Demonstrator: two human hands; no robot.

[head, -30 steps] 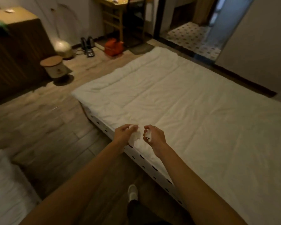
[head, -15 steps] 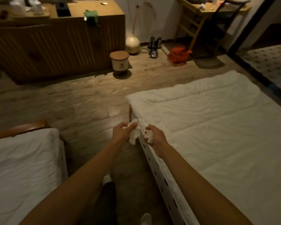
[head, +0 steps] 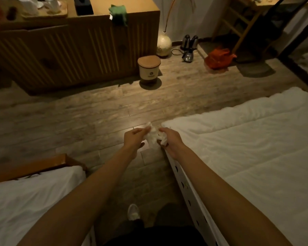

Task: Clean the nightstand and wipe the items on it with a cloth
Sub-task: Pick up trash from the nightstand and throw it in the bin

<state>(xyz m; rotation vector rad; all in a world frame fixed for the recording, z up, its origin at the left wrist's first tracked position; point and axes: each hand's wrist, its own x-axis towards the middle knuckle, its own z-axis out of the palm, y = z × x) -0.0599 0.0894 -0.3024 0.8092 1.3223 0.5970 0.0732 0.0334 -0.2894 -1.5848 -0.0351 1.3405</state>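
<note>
Nearest the camera, a pale shoe (head: 133,212) is seen on the wooden floor (head: 78,118), between two beds. A white-sheeted bed with a brown wooden frame (head: 30,192) lies at the lower left, and a larger bed under a white quilt (head: 247,148) fills the right side. Both bare forearms are stretched forward over the gap between them.

A crumpled white cloth (head: 153,136) is held between the two hands, above the floor and just beside the corner of the larger bed. One end is pinched by the curled fingers of the left hand (head: 135,138), and the other end is bunched in the closed grip of the right hand (head: 168,139).

Farther off, a round bin with a wooden lid (head: 149,70) stands on the floor beside a long ribbed wooden cabinet (head: 69,50). A green cloth (head: 118,14) is draped over the cabinet's top edge, and a dark box (head: 83,5) sits on top. Beyond the bin, a round pale vase (head: 164,44), two dark kettles (head: 189,45) and an orange bag (head: 219,58) are seen near the wall. The nightstand cannot be made out.
</note>
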